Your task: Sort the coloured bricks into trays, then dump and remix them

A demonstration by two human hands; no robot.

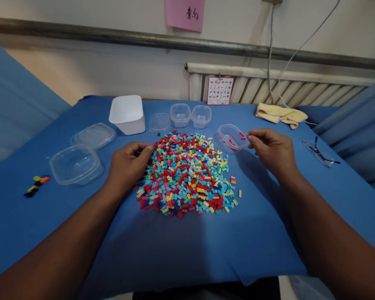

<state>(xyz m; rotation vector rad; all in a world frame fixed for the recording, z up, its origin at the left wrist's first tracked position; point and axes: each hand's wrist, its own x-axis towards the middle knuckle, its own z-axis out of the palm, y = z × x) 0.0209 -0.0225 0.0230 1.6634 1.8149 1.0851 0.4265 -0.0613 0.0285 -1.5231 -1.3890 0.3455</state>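
Observation:
A wide heap of small toy building bricks [187,175], in red, light blue, yellow, green and other colours, covers the middle of the blue cloth. My left hand [128,162] rests at the heap's left edge, fingers curled and thumb pressed in; whatever is between the fingertips is hidden. To the right, my right hand [271,150] pinches the right rim of a small clear plastic container [226,130]. Several red bricks lie inside that container. A few stray bricks [233,180] sit just off the heap's right side.
Behind the heap stand a white tub [128,121], a clear lid [160,122] and two clear containers [180,116]. At left are a larger clear container [75,166], another lid [95,135] and dark-and-yellow pieces [36,186]. A yellow cloth [279,114] and eyeglasses [321,153] lie right.

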